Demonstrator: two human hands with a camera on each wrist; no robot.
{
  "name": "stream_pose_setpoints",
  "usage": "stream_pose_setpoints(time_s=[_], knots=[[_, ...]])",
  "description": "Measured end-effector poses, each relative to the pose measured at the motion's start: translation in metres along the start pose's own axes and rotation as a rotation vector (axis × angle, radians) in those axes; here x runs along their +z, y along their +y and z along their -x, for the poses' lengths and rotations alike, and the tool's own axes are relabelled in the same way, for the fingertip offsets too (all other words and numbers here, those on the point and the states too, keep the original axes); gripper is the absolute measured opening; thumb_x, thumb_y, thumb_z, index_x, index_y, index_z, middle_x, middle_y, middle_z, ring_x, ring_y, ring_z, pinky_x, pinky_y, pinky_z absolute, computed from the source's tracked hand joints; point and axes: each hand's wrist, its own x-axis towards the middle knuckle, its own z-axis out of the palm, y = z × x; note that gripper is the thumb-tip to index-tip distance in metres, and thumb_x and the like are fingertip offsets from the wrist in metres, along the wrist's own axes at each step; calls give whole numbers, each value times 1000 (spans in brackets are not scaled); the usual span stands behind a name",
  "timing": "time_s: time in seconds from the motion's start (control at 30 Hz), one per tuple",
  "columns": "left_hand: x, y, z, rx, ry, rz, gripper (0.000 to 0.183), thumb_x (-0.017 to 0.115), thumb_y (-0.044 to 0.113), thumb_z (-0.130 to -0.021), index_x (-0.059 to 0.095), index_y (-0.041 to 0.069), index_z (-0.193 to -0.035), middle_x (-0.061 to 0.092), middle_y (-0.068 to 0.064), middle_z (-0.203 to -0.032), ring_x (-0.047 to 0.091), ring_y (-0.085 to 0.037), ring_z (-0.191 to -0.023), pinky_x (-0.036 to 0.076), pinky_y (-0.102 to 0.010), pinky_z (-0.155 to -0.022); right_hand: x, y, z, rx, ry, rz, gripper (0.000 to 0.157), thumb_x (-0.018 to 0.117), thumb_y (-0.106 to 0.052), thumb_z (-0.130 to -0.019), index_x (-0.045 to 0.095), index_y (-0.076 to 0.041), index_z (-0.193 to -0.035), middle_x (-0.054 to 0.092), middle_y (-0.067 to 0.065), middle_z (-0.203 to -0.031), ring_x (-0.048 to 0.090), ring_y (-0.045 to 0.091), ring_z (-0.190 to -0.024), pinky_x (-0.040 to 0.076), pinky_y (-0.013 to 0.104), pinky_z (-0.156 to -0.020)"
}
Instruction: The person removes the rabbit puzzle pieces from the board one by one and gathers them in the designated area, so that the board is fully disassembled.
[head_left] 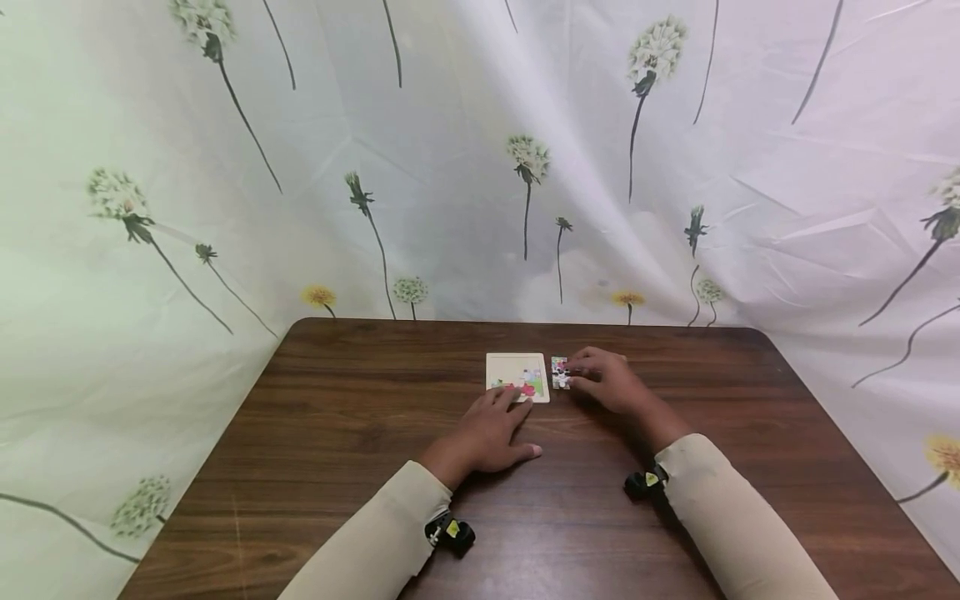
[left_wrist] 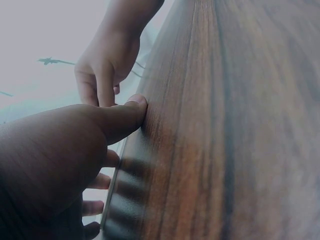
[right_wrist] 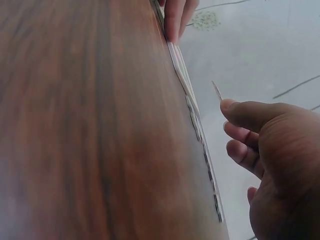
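A cream puzzle frame lies on the table, partly filled with colourful pieces along its lower and right parts. My left hand rests with its fingers spread at the near edge of the frame, covering a bit of it. Just right of the frame is a group of loose jigsaw pieces. My right hand is beside them. In the right wrist view, its thumb and fingers pinch a thin puzzle piece, seen edge-on above the table; its picture is hidden from that angle.
The brown wooden table ends at a back edge close behind the frame. A white cloth with dandelion prints hangs behind and at both sides. Both sleeved wrists carry small black cameras.
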Motion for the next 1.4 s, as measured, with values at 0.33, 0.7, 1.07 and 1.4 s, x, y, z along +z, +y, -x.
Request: stream_pose_setpoints(time_s=[0.33,0.7,1.07,1.4], knots=[[0,1,1,-1,2,9,82,61,65,-105,41,20,-171,28,-9,-181,25,-38,-169,29,-56,-135,-10,11,12,0,10,4,21,78,-7,-101,84,-6,-121,74,12,-119,68,23,-100,57,39,-86],[0,2,1,0,6,19,82,62,63,-105,41,19,-171,31,-9,-180,26,-37,-168,29,-56,-135,-17,23,22,66,-8,31,23,80,-10,-100,84,-8,-123,74,14,-127,71,25,-105,57,42,-91],[2,-1,-1,-1,13,6,82,61,65,-105,40,20,-171,30,-9,-181,25,-37,-168,28,-55,-136,-17,25,23,89,-12,67,23,82,-14,-100,85,-13,-122,75,11,-123,71,33,-114,34,55,-100],[1,1,2,-8,5,19,82,60,65,-106,40,20,-171,28,-9,-182,25,-38,-169,28,-55,-136,-16,23,24,87,3,83,19,83,-12,-98,86,-12,-117,76,8,-117,72,31,-106,29,44,-90]])
